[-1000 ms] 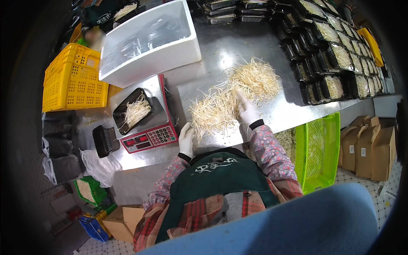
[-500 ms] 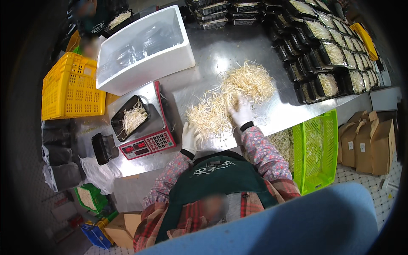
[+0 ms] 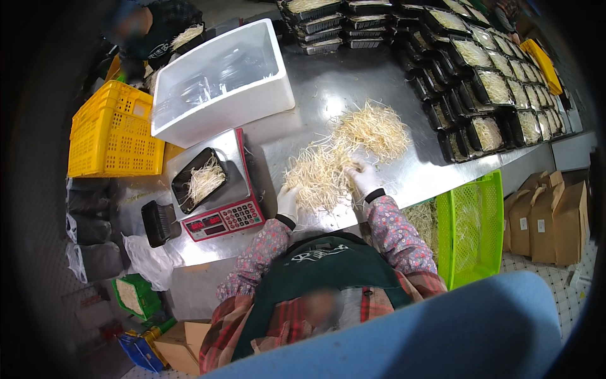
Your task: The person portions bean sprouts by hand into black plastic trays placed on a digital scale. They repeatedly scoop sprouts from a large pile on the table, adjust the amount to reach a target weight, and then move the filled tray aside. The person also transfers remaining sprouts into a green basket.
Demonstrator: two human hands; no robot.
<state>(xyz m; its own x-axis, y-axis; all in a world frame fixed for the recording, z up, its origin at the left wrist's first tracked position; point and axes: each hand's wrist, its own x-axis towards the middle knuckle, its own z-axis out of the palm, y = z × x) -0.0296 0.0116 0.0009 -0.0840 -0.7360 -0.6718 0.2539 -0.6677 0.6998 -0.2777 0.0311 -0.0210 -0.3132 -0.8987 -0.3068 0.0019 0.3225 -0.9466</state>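
A loose heap of pale bean sprouts (image 3: 319,177) lies on the steel table before me, joined to a second mound (image 3: 372,129) behind it on the right. My white-gloved left hand (image 3: 288,202) rests against the heap's left edge, its fingers stretched along the sprouts. On the right side, my gloved right hand (image 3: 363,178) has its fingers bent into the sprouts and closed on some of them. Left of the heap stands a red digital scale (image 3: 224,219). A black plastic tray (image 3: 218,165) partly filled with sprouts sits tilted on its pan.
An empty black tray (image 3: 156,224) lies left of the scale. Behind are a white foam box (image 3: 227,107) and a yellow crate (image 3: 117,136). Stacked sprout packs (image 3: 489,85) line the back right. A green crate (image 3: 476,227) stands at the table's front. Another person (image 3: 158,31) is at far left.
My right hand's fingers have curled into the sprouts, and my left hand has drawn its fingers together at the heap's edge. The view has shifted slightly.
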